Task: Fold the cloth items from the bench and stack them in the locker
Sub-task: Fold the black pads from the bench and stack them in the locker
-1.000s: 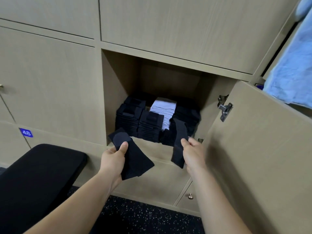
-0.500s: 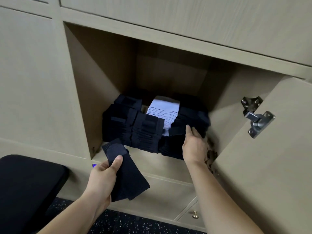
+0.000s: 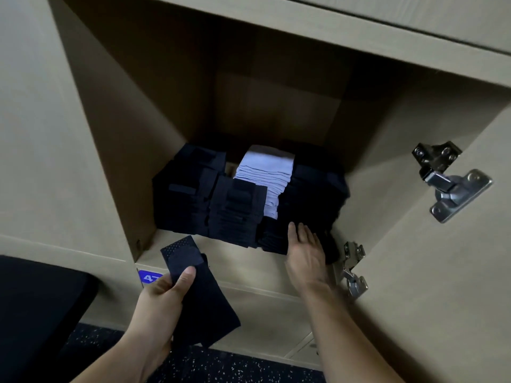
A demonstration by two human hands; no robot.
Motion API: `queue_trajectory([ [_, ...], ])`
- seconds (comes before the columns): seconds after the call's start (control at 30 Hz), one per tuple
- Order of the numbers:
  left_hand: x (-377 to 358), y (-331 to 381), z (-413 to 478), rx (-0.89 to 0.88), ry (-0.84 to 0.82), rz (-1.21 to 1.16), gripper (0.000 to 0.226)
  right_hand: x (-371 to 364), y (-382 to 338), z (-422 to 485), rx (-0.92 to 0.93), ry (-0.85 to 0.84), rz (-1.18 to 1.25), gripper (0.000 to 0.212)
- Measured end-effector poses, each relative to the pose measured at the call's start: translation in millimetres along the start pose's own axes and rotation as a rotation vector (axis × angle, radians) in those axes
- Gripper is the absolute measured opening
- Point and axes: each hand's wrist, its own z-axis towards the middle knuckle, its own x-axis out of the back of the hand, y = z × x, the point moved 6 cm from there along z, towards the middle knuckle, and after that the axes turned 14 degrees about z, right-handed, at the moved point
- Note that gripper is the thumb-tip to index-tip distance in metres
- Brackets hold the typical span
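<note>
Gripping black cloth (image 3: 199, 308) in left hand (image 3: 163, 297), pressing flat right hand (image 3: 307, 252) on black stack (image 3: 309, 189) in locker (image 3: 132, 139), above blue label (image 3: 148, 277) starting "4".

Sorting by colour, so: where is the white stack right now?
In the head view, the white stack sits mid-back in the open locker, between black stacks on its left and right.

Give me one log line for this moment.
phase: stacking | left hand: holds black cloth | right hand: rests on right black stack in locker | door: open
</note>
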Motion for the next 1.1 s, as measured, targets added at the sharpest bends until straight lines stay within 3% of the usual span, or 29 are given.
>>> queue_trajectory([
  [0.4,-7,15,5,-0.015,0.006,-0.009,0.024,2,-13,-11,0.034,0.056,0.009,0.058],
  [0.57,-7,26,-2,-0.047,0.001,0.002,0.024,21,-18,-14,0.077,0.193,0.038,0.053],
  [0.7,-6,32,-13,-0.083,-0.008,-0.002,0.025,58,-32,-23,0.130,0.309,0.149,0.050],
  [0.77,-6,35,-23,-0.093,-0.013,0.000,0.023,82,-46,-32,0.100,0.317,0.290,0.038],
  [0.83,-6,39,-36,-0.103,-0.016,0.000,0.020,102,-63,-44,-0.023,0.197,0.641,0.025],
  [0.93,-5,45,-57,-0.140,-0.025,0.027,0.019,116,-103,-74,-0.130,-0.146,1.165,0.025],
  [1.0,-5,49,-73,-0.182,-0.035,0.062,0.020,122,-125,-97,-0.129,-0.258,1.282,0.031],
  [1.1,-2,48,-92,-0.207,-0.036,0.092,0.021,125,-135,-125,-0.170,-0.252,1.272,0.035],
])
